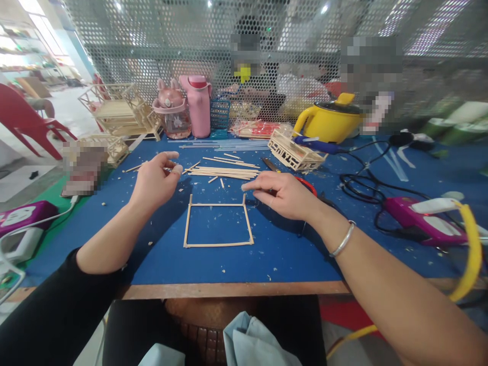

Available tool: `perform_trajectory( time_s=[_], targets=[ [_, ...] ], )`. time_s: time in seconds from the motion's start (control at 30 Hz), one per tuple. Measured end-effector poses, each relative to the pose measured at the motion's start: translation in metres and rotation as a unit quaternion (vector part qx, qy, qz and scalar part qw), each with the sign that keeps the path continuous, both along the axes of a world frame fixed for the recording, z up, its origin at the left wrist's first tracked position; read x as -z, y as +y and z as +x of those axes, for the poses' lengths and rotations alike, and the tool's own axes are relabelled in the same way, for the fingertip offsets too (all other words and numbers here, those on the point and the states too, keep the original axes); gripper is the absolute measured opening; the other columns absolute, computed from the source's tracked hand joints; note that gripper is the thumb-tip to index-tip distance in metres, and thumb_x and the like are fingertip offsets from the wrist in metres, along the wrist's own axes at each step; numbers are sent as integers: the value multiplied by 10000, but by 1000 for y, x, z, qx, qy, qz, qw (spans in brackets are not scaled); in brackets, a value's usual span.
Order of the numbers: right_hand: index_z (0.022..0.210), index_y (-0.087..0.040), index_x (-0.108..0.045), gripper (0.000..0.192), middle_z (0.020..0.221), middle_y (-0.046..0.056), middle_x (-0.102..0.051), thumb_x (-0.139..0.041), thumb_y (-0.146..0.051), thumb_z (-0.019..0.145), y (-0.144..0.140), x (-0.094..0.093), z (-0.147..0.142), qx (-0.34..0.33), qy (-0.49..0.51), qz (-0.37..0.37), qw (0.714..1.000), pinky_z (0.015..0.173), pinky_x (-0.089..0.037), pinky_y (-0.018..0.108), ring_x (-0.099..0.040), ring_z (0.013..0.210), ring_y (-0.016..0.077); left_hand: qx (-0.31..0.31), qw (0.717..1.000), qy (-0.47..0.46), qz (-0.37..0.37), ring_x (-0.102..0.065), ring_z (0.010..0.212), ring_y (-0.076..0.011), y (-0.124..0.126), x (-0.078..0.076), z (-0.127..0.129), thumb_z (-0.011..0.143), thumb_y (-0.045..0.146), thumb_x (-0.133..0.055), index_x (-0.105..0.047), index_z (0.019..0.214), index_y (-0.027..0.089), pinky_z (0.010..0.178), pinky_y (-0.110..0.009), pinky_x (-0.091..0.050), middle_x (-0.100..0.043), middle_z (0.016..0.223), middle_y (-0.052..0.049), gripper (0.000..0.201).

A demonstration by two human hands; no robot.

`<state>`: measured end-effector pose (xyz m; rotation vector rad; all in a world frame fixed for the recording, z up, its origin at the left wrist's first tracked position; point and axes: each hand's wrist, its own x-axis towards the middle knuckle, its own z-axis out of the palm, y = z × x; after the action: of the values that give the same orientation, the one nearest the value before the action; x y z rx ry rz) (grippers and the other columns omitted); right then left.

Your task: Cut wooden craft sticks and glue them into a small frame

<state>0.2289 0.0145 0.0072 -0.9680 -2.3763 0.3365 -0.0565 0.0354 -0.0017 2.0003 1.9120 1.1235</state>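
A square frame of thin wooden sticks [218,244] lies flat on the blue table [290,254] in front of me. My left hand [155,180] hovers just left of the frame's far left corner, fingers loosely curled, holding nothing I can see. My right hand [282,193] rests at the frame's far right corner, its fingertips touching the table beside the stick end. A pile of loose wooden sticks [224,172] lies just beyond the frame, between both hands. Red-handled scissors [305,184] are partly hidden under my right hand.
A small stick basket [295,151], a blue glue gun [316,145] and a yellow pot [330,122] stand at the back right. Black cables [362,185] and a purple tool [423,223] lie right. Pink bottles [198,107] and stick models [122,112] stand back left.
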Motion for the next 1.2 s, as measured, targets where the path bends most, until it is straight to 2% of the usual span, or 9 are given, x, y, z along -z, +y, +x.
perform_trajectory(
  time_s=[0.27, 1.2],
  targets=[
    [1005, -214, -720, 287, 859, 53, -661, -491, -155, 842, 2, 2, 2, 7, -42, -14, 999, 773, -465, 280, -615, 812, 154, -2, 1000, -1, 3, -603, 661, -148, 0, 0, 1, 772, 354, -517, -590, 1153, 212, 726, -294, -473, -674, 872, -19, 413],
    [1025, -212, -718, 298, 892, 39, -705, -495, -147, 839, -1, 0, 1, 26, -63, -29, 997, 771, -477, 264, -643, 813, 144, -2, 1000, 0, -2, -589, 646, -138, -1, -1, 2, 778, 362, -521, -586, 1163, 212, 740, -292, -469, -670, 873, -18, 418]
  ],
)
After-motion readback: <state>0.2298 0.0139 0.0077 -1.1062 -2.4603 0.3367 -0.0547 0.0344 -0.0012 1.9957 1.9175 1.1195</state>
